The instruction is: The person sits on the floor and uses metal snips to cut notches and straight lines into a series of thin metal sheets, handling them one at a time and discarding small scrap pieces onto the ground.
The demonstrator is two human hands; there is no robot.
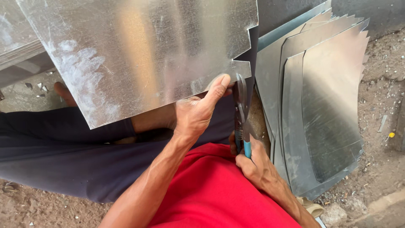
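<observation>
A large galvanized metal sheet [139, 50] is held up over my lap, with a notched corner at its lower right. My left hand [197, 112] grips the sheet's lower edge, thumb pressed on the face near the notch. My right hand [253, 162] is closed on the blue-handled tin snips [241, 114], whose blades point up at the sheet's notched corner. I sit on the ground in a red shirt and dark trousers.
A stack of cut, curved metal sheets [320, 105] leans at my right on the dirt floor [379, 160]. More sheet metal [17, 38] lies at the upper left. Small metal offcuts [40, 86] are scattered on the ground there.
</observation>
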